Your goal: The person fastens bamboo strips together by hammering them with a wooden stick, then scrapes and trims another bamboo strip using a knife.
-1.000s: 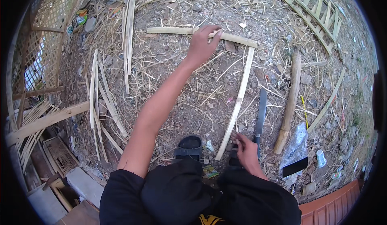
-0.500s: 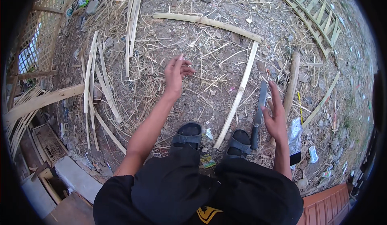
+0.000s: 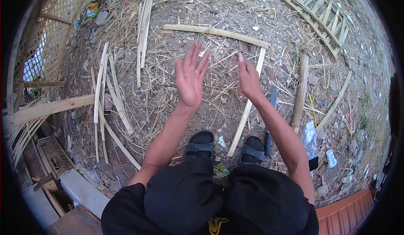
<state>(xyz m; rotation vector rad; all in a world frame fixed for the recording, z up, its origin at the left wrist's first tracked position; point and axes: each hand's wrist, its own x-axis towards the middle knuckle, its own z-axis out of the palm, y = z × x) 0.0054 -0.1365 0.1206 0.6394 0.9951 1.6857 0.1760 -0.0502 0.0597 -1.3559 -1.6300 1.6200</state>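
My left hand is raised over the littered ground, palm up, fingers spread, with nothing in it. To its right, my right hand is also empty, its fingers stretched out and held close together, seen nearly edge-on. Just beyond both hands a split bamboo strip lies crosswise on the ground. A second bamboo strip meets its right end and runs back toward my feet, passing partly behind my right hand. A large knife with a black handle lies beside my right sandal, its blade partly behind my right forearm.
Several bamboo strips lie at the left, near a wooden beam. A round wooden stick, a clear plastic bag and a white cup are at the right. A slatted bamboo panel lies at the far right.
My right hand has swung left and forward from beside the knife to above the bamboo strip. My left hand has turned palm up and spread its fingers.
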